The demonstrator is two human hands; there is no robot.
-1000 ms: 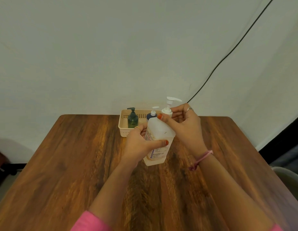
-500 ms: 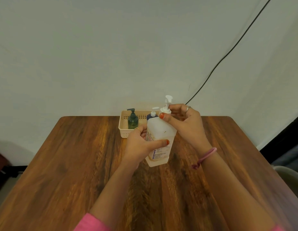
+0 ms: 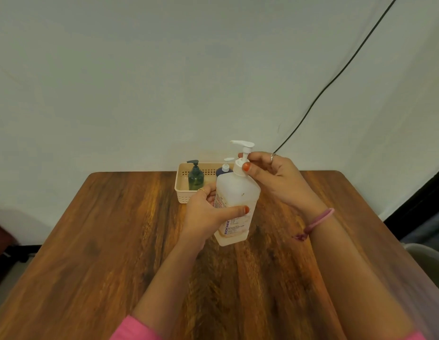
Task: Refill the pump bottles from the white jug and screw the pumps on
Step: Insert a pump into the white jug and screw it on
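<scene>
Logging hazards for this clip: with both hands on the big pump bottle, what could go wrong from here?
The bottle is tilted, only its base on the table; if the left hand slips it may topple. The right hand grips the pump collar; a crooked start could cross-thread it and leak.

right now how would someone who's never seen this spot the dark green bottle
Look to the far edge of the wooden table, where a cream basket sits against the wall. The dark green bottle stands upright at its left end; unlike the blue bottle beside it, its pump is dark, not white.
</scene>
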